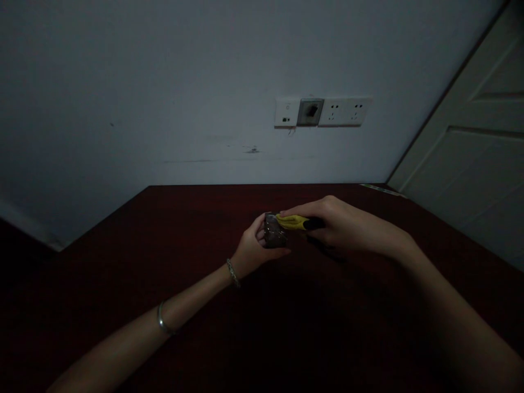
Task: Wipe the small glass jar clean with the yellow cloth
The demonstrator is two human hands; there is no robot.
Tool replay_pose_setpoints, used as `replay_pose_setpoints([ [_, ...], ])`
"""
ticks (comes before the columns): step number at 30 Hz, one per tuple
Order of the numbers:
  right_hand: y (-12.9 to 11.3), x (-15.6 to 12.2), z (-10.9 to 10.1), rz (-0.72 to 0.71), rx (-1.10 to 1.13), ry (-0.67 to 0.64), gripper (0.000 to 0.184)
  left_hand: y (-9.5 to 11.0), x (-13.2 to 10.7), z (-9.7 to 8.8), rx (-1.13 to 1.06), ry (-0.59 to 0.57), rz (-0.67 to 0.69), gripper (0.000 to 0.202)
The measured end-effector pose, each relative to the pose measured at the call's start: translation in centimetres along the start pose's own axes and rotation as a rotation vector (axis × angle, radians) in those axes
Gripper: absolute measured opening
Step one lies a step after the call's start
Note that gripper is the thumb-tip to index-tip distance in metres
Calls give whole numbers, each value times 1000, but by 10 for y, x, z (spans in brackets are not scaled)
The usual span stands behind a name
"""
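Note:
My left hand (254,250) is closed around a small dark brown block (275,233) with a shiny, clear-looking surface like plastic wrap. The thumb runs along its near side and the fingers are behind it. In my right hand (333,221) is a yellow-and-black tool (292,221), gripped from above with the index finger stretched along it. The tool's yellow end meets the upper right edge of the block. Dim light hides its tip, so I cannot tell its exact kind. Both hands are just above the table.
A dark red wooden table (184,218) reaches back to a pale wall (164,82). Sockets and a switch (323,112) are set in the wall. A panelled white door (470,147) stands at the right. A thin printed strip (382,190) lies at the far right table edge.

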State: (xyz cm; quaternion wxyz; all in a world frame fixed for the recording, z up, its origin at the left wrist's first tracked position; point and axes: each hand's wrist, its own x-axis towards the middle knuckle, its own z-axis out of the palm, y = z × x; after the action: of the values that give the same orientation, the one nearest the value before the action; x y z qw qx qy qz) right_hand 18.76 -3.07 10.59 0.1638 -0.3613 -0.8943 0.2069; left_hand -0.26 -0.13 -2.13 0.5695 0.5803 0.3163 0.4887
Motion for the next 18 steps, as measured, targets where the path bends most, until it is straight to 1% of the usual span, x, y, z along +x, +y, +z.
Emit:
replay_pose_setpoints([
  [3, -1, -1, -2, 3, 14, -34, 51, -1, 0, -2, 0, -4, -12, 91],
  [6, 2, -3, -4, 38, -9, -43, 44, -3, -1, -4, 18, -13, -15, 92],
  [10, 7, -5, -4, 81, -138, 88, 43, -2, -4, -4, 56, -29, 6, 96],
  [12, 9, -5, -2, 92, -196, 122, 43, 0, -6, -2, 78, -52, 19, 98],
  [15, 12, -3, 2, 45, -245, 134, 44, 2, -7, 2, 120, -88, 42, 97],
  [18, 15, 0, 7, -7, -279, 165, 47, 1, -6, 4, 130, -91, 84, 97],
])
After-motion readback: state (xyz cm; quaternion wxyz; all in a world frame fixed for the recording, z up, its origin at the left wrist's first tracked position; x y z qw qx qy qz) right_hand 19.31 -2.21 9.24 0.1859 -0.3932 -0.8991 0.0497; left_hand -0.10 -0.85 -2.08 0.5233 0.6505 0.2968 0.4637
